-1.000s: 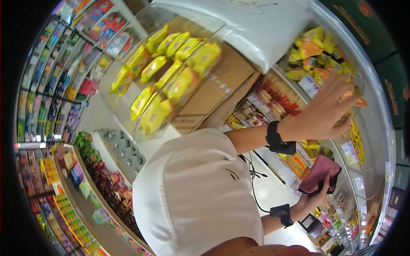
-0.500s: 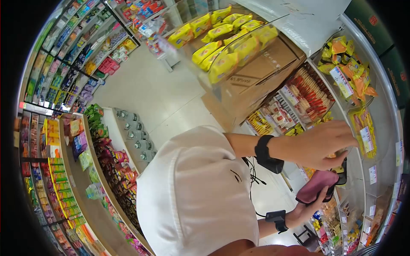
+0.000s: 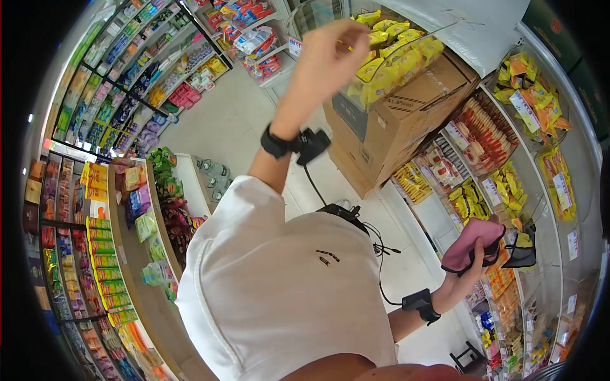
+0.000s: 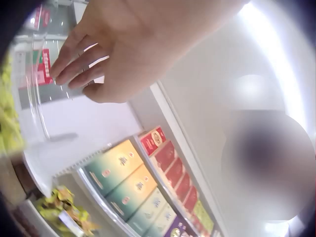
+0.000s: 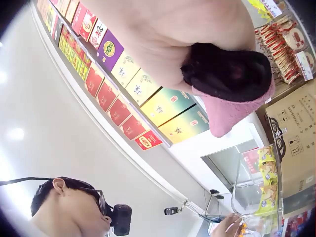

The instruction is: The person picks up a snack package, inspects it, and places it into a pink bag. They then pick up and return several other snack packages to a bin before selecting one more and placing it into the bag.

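My left hand (image 3: 330, 63) is raised beside the clear bin of yellow snack packets (image 3: 406, 60), its loosely bent fingers overlapping the bin's near side in the head view. In the left wrist view the same hand (image 4: 121, 54) has its fingers spread and holds nothing. Lower right in the head view, my right hand (image 3: 467, 276) grips a pink cloth item (image 3: 464, 247) with black edging, the thumb lying over it. The right wrist view shows its black part (image 5: 232, 74) close against the palm, with the pink fabric (image 5: 229, 113) hanging below.
Under the bin stands a large cardboard box (image 3: 413, 105). Shelves of packaged snacks (image 3: 492, 136) line the right side, with a curved clear front. A snack rack (image 3: 143, 235) stands at left. Cables (image 3: 381, 276) hang in front of the white shirt (image 3: 286, 286).
My left hand has moved from the right-hand snack shelf up and leftward to the clear bin. The head view has shifted too. My right hand keeps hold of the pink cloth item.
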{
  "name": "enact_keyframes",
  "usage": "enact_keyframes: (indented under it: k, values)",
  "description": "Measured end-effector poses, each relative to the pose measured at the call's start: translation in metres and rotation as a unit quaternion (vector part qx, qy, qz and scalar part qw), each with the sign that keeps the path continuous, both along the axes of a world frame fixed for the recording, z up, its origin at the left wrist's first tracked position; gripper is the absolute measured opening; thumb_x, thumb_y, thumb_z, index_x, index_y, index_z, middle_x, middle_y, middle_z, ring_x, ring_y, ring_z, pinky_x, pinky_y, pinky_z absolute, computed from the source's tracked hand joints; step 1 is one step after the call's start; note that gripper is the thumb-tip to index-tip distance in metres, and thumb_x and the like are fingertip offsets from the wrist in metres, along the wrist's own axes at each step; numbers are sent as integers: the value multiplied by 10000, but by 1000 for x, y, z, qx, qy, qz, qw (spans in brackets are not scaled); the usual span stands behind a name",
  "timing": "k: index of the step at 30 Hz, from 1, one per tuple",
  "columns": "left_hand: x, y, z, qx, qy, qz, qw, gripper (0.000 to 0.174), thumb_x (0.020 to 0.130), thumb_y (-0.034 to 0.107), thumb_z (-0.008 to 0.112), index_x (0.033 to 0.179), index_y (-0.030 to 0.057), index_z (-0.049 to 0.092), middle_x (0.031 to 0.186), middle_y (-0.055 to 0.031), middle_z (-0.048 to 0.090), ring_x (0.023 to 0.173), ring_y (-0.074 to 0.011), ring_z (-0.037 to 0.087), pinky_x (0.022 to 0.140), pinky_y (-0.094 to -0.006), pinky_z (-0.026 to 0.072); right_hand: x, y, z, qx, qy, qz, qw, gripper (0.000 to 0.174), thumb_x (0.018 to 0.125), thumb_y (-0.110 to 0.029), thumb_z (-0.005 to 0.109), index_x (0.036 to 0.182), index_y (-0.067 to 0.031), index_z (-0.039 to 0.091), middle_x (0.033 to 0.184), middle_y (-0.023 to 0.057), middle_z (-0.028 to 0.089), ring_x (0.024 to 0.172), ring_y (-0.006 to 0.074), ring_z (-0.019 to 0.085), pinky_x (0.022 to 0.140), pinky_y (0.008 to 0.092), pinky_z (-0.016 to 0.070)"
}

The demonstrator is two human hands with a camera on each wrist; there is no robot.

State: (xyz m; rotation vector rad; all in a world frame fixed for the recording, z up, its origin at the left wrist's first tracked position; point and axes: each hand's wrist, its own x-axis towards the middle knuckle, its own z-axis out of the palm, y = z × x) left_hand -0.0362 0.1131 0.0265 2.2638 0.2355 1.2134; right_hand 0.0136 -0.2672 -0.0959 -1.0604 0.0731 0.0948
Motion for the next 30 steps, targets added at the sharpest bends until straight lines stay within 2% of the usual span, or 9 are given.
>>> enact_keyframes:
  k: [1, 4, 7, 13, 16, 19, 25, 28, 30]
  values:
    - [1, 24, -4, -8, 34, 10, 999, 231, 879, 123, 617, 1036, -32, 683, 850, -131, 732, 775, -208, 710, 729, -314, 535, -1, 3, 0, -3, 13, -12, 1000, 544, 893, -53, 665, 1404, -22, 480, 1430, 71, 516, 1267, 171, 514, 1050, 318, 412]
    - [13, 100, -29, 136, 139, 94, 976, 299, 866, 216, 644, 1006, -43, 693, 859, -188, 724, 769, -286, 715, 717, -353, 545, -4, 17, -2, -8, 43, -35, 998, 505, 888, -73, 682, 1362, -12, 520, 1365, 74, 560, 1217, 170, 551, 1013, 315, 444]
    - [22, 125, -34, 128, 220, 163, 953, 286, 819, 227, 638, 950, -22, 691, 879, -248, 684, 815, -427, 666, 744, -471, 553, -4, 42, -1, 2, 39, -30, 999, 463, 879, -84, 702, 1313, -8, 560, 1291, 80, 600, 1156, 170, 588, 971, 310, 473]
    - [26, 124, -13, 139, 321, 117, 930, 259, 786, 141, 617, 992, -1, 685, 903, -265, 678, 849, -432, 669, 747, -472, 556, -11, 86, 4, 15, 27, -16, 999, 457, 879, -91, 715, 1302, -9, 564, 1263, 85, 611, 1132, 180, 598, 971, 320, 473]
    - [38, 149, -27, 218, 310, 125, 917, 251, 787, 89, 597, 1009, 5, 680, 925, -268, 676, 886, -433, 669, 761, -474, 555, -13, 98, 2, 25, 18, -22, 999, 471, 881, -85, 712, 1316, -7, 550, 1277, 87, 602, 1153, 184, 587, 990, 325, 462]
    - [39, 153, -37, 179, 295, 114, 932, 223, 777, 48, 580, 973, -1, 674, 925, -251, 681, 895, -417, 667, 775, -471, 552, -12, 105, 0, 30, 22, -19, 999, 487, 876, -80, 717, 1324, -9, 542, 1288, 89, 595, 1172, 188, 576, 1006, 333, 453]
    - [46, 154, -39, 168, 327, 134, 920, 197, 792, 90, 613, 956, -4, 669, 952, -237, 673, 914, -413, 653, 765, -480, 533, -22, 124, 14, 16, 9, -45, 999, 468, 885, -101, 711, 1318, -29, 550, 1267, 74, 609, 1142, 178, 597, 966, 317, 486]
    - [30, 150, -29, 217, 211, 161, 939, 301, 726, 130, 735, 972, -34, 674, 1000, -265, 670, 933, -393, 662, 792, -414, 539, -24, 128, 14, 4, 28, -74, 997, 436, 893, -120, 705, 1298, -40, 564, 1248, 59, 617, 1124, 168, 606, 944, 308, 499]
    - [15, 132, -11, 175, 82, 164, 967, 300, 769, 126, 736, 1016, -34, 680, 1014, -238, 681, 941, -317, 675, 793, -370, 530, -23, 128, 17, 22, 61, -86, 994, 432, 901, -131, 697, 1301, -36, 563, 1255, 70, 614, 1142, 178, 601, 940, 313, 505]
